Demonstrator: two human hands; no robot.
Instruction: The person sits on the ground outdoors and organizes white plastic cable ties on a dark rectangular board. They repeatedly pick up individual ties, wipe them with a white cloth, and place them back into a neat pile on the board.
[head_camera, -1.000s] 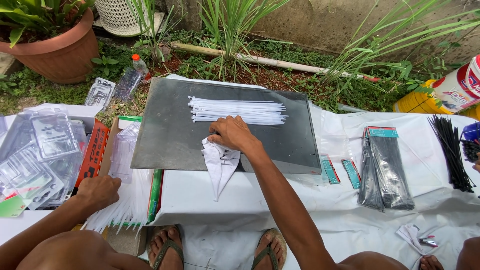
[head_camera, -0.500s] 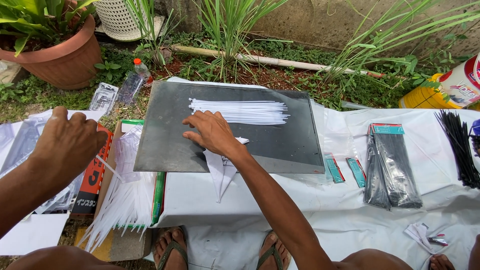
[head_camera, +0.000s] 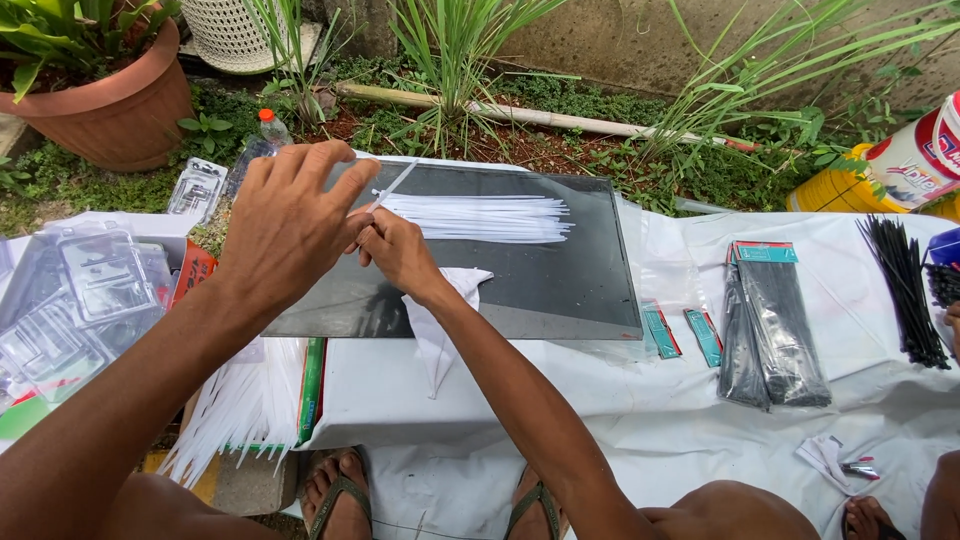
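Both hands meet over the left part of the dark board (head_camera: 560, 290), the left hand (head_camera: 285, 225) and right hand (head_camera: 395, 250) pinching one white cable tie (head_camera: 395, 185) between their fingertips. It slants up above the near-left end of the white tie row (head_camera: 480, 217) (laid along the board's far edge). A white paper scrap (head_camera: 440, 320) hangs over the board's near edge, under the right wrist.

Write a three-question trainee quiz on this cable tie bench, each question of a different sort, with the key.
1. True or false: the left hand and right hand meet at one white cable tie above the dark board.
2. Which colour are the loose ties at the far right of the white cloth? A) red B) black C) white
3. Fill in: the row of white ties lies on the ____.

Key: 1 true; 2 B; 3 dark board
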